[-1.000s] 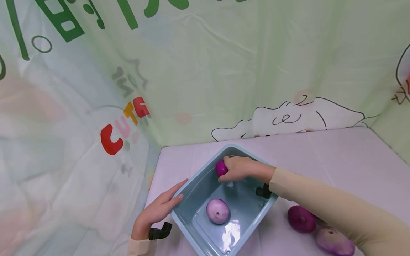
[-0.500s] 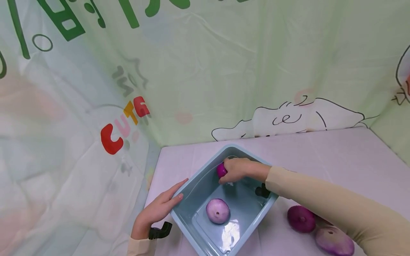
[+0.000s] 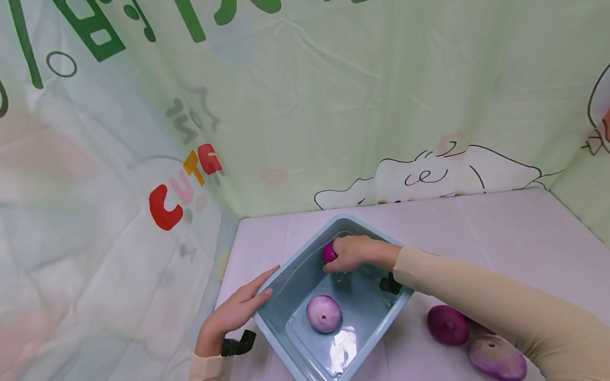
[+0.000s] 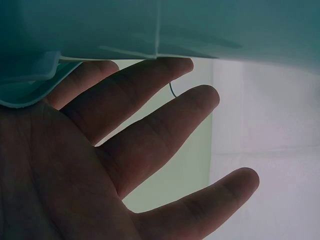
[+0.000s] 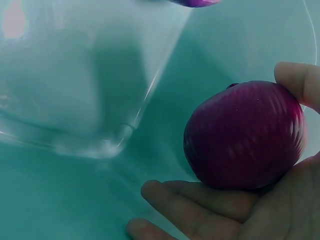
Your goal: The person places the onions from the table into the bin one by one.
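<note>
Inside the blue-grey plastic bin (image 3: 343, 296), my right hand (image 3: 353, 254) holds a dark red onion (image 3: 329, 253) near the far wall. In the right wrist view that onion (image 5: 245, 135) lies between the thumb and the fingers. My left hand (image 3: 240, 304) rests at the bin's left rim, thumb over the edge. Its fingers look straight and spread below the rim in the left wrist view, the bin wall (image 4: 125, 30) crossing above them. A pale purple round vegetable (image 3: 324, 314), perhaps an onion, lies on the bin floor.
Right of the bin, a dark red onion (image 3: 448, 325) and a paler purple vegetable (image 3: 498, 359) lie on the pale tablecloth (image 3: 500, 227). Another dark piece behind them is mostly hidden by the right sleeve (image 3: 476, 291). Printed curtains (image 3: 286, 116) stand behind and at the sides.
The right hand has shifted very slightly with the onion, dipping a little lower in the bin. The left hand, the bin and the other vegetables look unmoved.
</note>
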Tool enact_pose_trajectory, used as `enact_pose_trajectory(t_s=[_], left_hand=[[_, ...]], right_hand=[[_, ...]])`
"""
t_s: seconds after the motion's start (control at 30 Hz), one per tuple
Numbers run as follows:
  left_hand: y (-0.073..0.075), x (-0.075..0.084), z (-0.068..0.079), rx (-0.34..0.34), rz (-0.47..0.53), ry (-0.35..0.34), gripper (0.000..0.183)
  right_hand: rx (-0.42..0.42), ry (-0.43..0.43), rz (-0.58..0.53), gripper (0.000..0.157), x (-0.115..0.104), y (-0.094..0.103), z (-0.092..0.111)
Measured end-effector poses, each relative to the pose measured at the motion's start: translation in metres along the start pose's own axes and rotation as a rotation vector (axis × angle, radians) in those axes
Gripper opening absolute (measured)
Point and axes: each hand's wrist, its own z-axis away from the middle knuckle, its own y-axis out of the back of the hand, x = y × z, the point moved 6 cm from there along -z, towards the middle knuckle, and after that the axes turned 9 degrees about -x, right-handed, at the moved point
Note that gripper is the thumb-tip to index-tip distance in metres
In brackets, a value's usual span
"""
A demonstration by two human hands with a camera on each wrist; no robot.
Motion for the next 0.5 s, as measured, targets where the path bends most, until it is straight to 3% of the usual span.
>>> enact_pose_trajectory(t_s=[0.5], left_hand=[[-0.0003, -0.0020, -0.0008, 0.002, -0.003, -0.006, 0.052]], right_hand=[[0.000, -0.024, 0.102, 0.040, -0.0001, 0.0026, -0.0036]])
